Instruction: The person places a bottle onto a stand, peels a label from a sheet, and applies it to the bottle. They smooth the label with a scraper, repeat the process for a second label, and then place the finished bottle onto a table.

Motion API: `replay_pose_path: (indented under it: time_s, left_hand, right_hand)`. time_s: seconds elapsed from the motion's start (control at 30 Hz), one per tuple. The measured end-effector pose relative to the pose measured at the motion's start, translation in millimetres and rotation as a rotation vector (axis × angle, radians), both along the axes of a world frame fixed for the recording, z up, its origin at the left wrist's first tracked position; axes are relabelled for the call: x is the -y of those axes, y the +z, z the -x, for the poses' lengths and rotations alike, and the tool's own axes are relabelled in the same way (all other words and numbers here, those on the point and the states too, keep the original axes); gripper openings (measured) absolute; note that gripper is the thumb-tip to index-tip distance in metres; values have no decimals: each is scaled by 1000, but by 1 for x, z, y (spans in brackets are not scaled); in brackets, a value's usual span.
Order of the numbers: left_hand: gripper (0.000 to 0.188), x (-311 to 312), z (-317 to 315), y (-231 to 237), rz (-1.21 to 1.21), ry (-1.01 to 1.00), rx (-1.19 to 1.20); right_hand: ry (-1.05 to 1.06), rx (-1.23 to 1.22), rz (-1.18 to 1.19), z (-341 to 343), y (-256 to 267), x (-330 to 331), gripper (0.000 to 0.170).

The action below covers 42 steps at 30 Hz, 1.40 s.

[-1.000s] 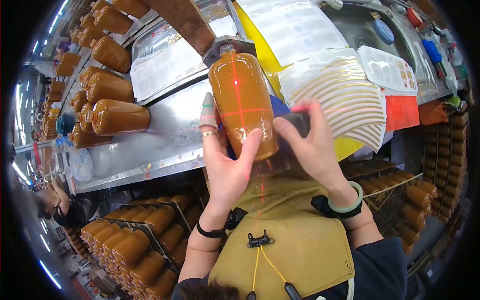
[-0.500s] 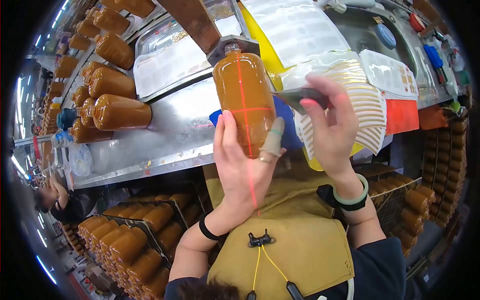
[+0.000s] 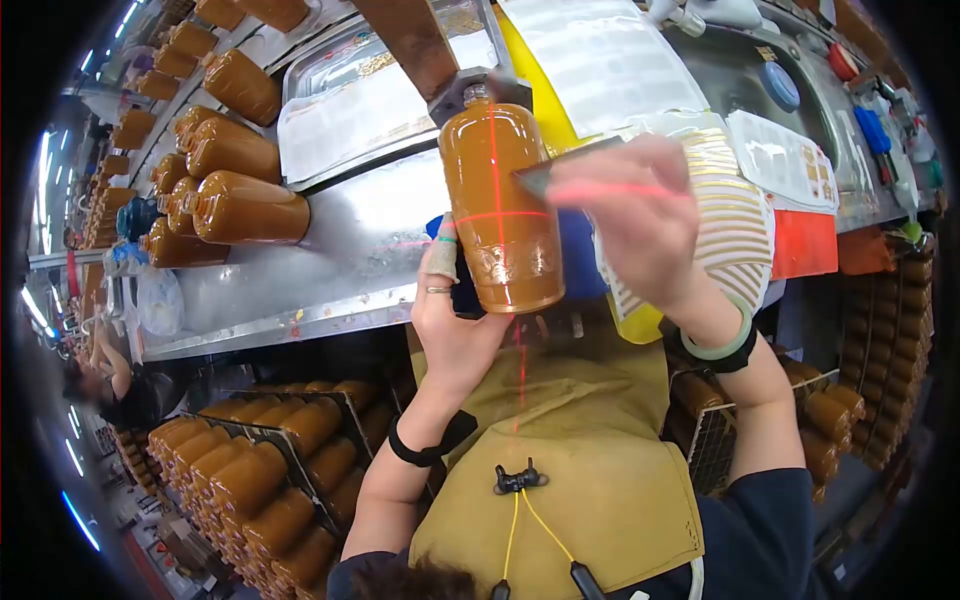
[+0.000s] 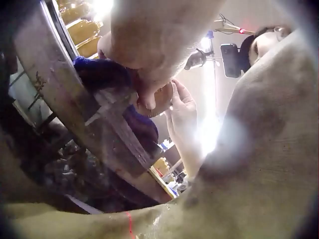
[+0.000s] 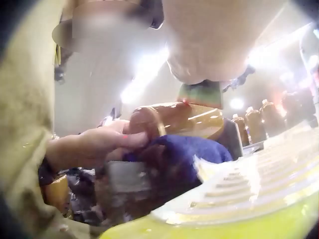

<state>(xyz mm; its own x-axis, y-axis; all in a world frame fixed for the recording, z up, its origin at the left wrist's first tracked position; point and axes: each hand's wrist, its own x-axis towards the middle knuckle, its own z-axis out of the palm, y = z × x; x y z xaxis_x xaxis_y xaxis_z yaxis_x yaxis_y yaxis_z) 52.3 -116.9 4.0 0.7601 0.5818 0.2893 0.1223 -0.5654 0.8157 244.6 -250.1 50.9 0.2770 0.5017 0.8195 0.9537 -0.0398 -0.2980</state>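
Note:
A glossy amber-brown bottle (image 3: 500,215) lies with its neck at a metal holder (image 3: 475,90) and its base toward the person. My left hand (image 3: 455,335) holds it near the base, a cloth-covered finger along its left side and the thumb at the base edge; other fingers are hidden beneath. My right hand (image 3: 640,215), blurred, pinches a dark flat scraper (image 3: 537,180), whose edge overlaps the bottle's right side. In the right wrist view the scraper (image 5: 199,94) looks greenish and sits right above the bottle (image 5: 184,119). A clear patterned patch shows near the base.
Sheets of gold-striped decals (image 3: 725,210) lie right of the bottle, beside a sink (image 3: 730,60). Blue cloth (image 3: 580,250) sits under the bottle. More amber bottles (image 3: 250,207) stand on the metal bench (image 3: 350,240); racks of bottles (image 3: 240,480) flank the person below.
The left hand has shifted from thumb on the bottle's front, to fingers round the base, to its left side. The right hand has brought the scraper up and leftward to the bottle.

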Motion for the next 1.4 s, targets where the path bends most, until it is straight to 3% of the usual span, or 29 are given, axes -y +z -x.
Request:
replay_pose_path:
  time_s: [0.1,0.17,0.23,0.27,0.3,0.4,0.43,0.53,0.57,0.63,0.73,0.77,0.83,0.9,0.97,1.03,1.1,1.17,1.2,1.3,1.37,1.4]
  left_hand:
    - [78,2,-6,8,-18,41,23]
    - [80,2,-1,9,-63,9,57]
    - [85,5,-1,21,-100,-13,92]
    - [87,7,1,23,-43,-19,118]
    - [88,8,2,23,12,-24,144]
    - [92,1,-4,2,198,30,93]
    - [92,2,-4,3,198,30,95]
    - [91,4,-4,16,-8,-6,14]
    - [91,2,-4,17,-8,-6,19]
    - [92,-1,-1,19,-136,-35,43]
    - [95,0,-2,10,-124,-9,86]
    - [95,1,-3,7,-92,9,125]
    - [104,4,-3,15,-116,-28,96]
    - [97,2,-2,18,-171,-58,132]
    - [97,5,-5,16,-99,-15,138]
    - [97,6,-6,15,-25,31,141]
    - [93,3,-8,13,-45,17,51]
    - [88,3,-4,14,-31,-12,30]
    - [88,3,-3,15,-79,-7,40]
    - [90,1,1,7,-130,8,78]
    - [92,0,-3,7,-134,11,114]
    - [94,2,-3,10,-132,11,111]
  right_hand:
    - [487,127,108,38,4,14,21]
    - [361,-12,206,38,15,12,21]
    - [146,-196,145,17,16,5,21]
    - [12,-48,66,4,6,3,25]
    - [16,-45,68,9,-2,6,25]
    - [467,179,80,37,-7,19,31]
    - [516,50,190,48,5,23,27]
    - [176,-104,189,15,14,-3,31]
    - [63,-3,186,0,13,-5,21]
    - [78,15,79,-7,4,-6,27]
    - [443,149,156,35,13,8,21]
    - [448,70,188,43,19,5,24]
    - [240,-70,165,25,14,-13,29]
    - [141,0,112,4,14,-15,32]
    - [95,158,149,4,16,-10,25]
    - [387,187,170,35,12,0,26]
    - [472,126,215,38,22,2,24]
    - [152,-30,234,17,21,-5,26]
    - [58,4,129,3,21,-6,28]
    - [249,107,152,21,1,5,25]
    - [541,52,200,44,8,19,24]
    - [426,-22,197,42,10,12,26]
